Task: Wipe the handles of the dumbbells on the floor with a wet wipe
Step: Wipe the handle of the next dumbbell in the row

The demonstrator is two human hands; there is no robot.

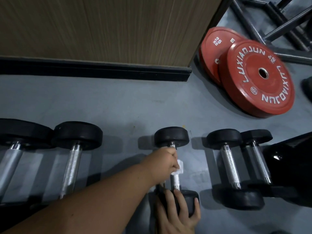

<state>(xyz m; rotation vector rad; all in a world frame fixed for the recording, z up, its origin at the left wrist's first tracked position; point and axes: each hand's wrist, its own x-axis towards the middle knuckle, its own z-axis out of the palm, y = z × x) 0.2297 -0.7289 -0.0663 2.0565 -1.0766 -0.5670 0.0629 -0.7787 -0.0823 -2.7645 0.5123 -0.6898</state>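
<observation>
Several black-headed dumbbells with chrome handles lie in a row on the grey floor. My left hand (167, 159) reaches in from the lower left and grips a white wet wipe (179, 168) wrapped round the upper part of the middle dumbbell's handle (175, 181). At the bottom of the view, my right hand (179, 211) curls its fingers over the near head of that same dumbbell. Two larger dumbbells (72, 159) lie to the left and two smaller ones (230, 166) to the right.
Two red weight plates (256, 78) lean near a wooden wall panel (101, 27) with a black skirting. A dark metal rack frame (276, 22) stands at the top right. A shiny black object (290, 166) sits at the right edge.
</observation>
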